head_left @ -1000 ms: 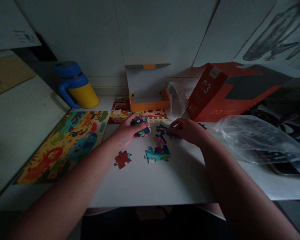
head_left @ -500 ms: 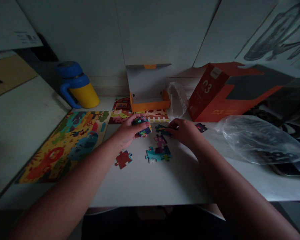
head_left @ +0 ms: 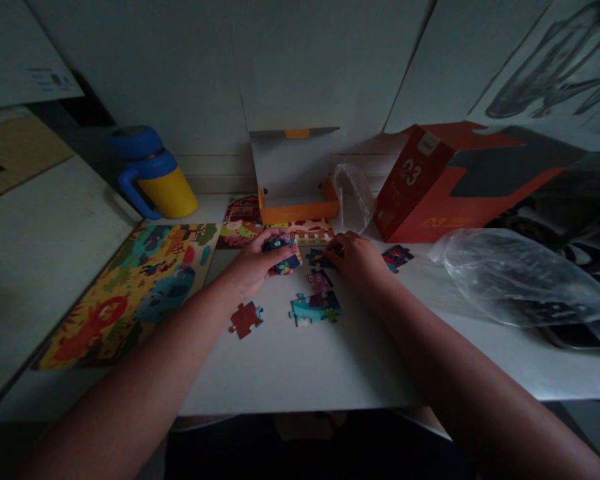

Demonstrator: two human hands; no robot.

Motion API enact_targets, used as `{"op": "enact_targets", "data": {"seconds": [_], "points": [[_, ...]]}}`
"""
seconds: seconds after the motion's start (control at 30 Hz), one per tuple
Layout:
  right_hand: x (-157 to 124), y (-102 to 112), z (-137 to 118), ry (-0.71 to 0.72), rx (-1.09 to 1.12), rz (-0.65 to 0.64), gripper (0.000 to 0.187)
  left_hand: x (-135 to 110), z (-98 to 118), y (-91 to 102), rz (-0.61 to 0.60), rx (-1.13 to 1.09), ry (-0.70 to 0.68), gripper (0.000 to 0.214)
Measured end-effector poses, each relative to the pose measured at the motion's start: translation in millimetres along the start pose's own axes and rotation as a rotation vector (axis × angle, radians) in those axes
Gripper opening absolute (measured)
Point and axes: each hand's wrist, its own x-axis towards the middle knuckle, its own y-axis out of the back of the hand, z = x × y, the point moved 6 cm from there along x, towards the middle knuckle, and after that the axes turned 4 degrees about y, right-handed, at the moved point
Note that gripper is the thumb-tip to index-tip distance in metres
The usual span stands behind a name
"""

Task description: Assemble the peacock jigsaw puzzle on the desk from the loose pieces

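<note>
Blue-and-yellow handled cup (head_left: 155, 175), clear plastic bag (head_left: 510, 277)

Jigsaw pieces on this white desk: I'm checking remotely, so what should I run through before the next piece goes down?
Left hand gripping its clump of puzzle pieces: ok.
Right hand secure on the blue piece: cannot tell, partly hidden.
Red piece joined to the teal section: not ok, it lies apart.
Loose dark piece near the right hand: ok.
Plastic bag off the pieces: ok.
Lighting good enough to read the pieces: not ok, dim.
</note>
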Motion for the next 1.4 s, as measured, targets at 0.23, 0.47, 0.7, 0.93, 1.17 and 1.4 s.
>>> {"op": "enact_targets", "data": {"seconds": [0.23, 0.47, 0.7, 0.93, 1.17, 1.4], "points": [[6, 1, -15, 0.157, 0.171, 0.037, 0.006, 2, -2, 1.9, -0.012, 0.013, -0.005, 0.060], [-10, 25, -24, 0.450, 0.219, -0.070, 0.017, 2, 1, 5.4, 0.010, -0.007, -0.029, 0.059], [-19, 10, -20, 0.506, 0.173, -0.264, 0.037, 2, 2, 4.1, 0.003, -0.026, -0.030, 0.063], [-24, 10, -25, 0.464, 0.178, -0.347, 0.035, 3, 1, 6.2, 0.006, -0.036, -0.037, 0.062], [-28, 11, -19, 0.350, 0.140, -0.388, 0.038, 4, 0, 6.1, 0.015, -0.020, -0.021, 0.061], [-29, 13, -13, 0.262, 0.122, -0.417, 0.041, 4, 1, 6.0, 0.021, -0.004, -0.035, 0.059]]}}
